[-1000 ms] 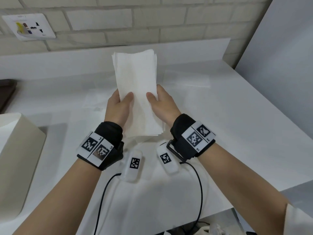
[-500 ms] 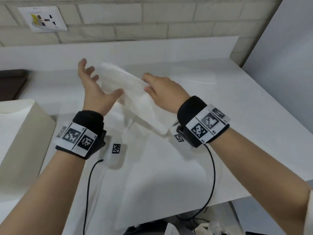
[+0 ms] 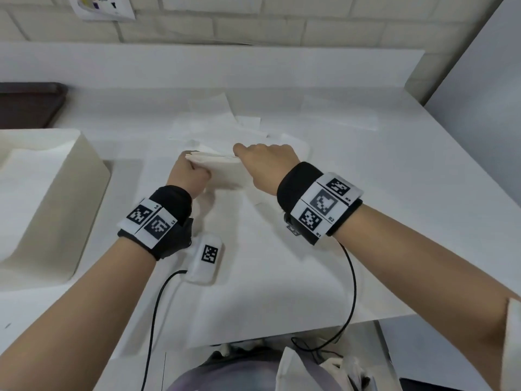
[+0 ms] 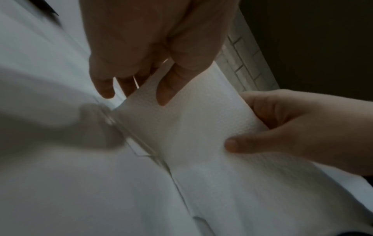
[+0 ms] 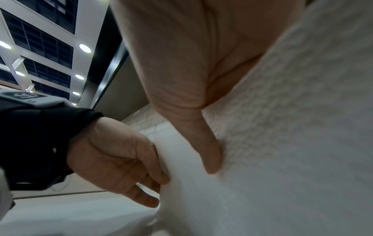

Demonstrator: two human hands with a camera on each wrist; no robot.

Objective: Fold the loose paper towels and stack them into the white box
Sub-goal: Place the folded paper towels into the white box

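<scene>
A folded stack of white paper towels (image 3: 224, 169) lies level just above the table, held at both ends. My left hand (image 3: 194, 166) pinches its left end; in the left wrist view the thumb (image 4: 167, 89) lies on top of the towels (image 4: 191, 121) with the fingers beneath. My right hand (image 3: 244, 158) grips the right end, and its thumb (image 5: 210, 153) presses into the textured towel (image 5: 292, 143). The white box (image 3: 79, 210) stands at the left, open on top with white paper inside. Loose flat towels (image 3: 214, 122) lie on the table behind the hands.
A dark tray (image 3: 28, 105) sits at the far left by the wall. Another flat sheet (image 3: 338, 114) lies at the back right. A white tagged pod (image 3: 207, 258) on a black cable hangs under my left wrist. The table's near edge (image 3: 310, 331) is close.
The stack stood upright between both hands, then tilted in the right hand while the left opened. Now it lies level and lower, and the left hand has taken hold again.
</scene>
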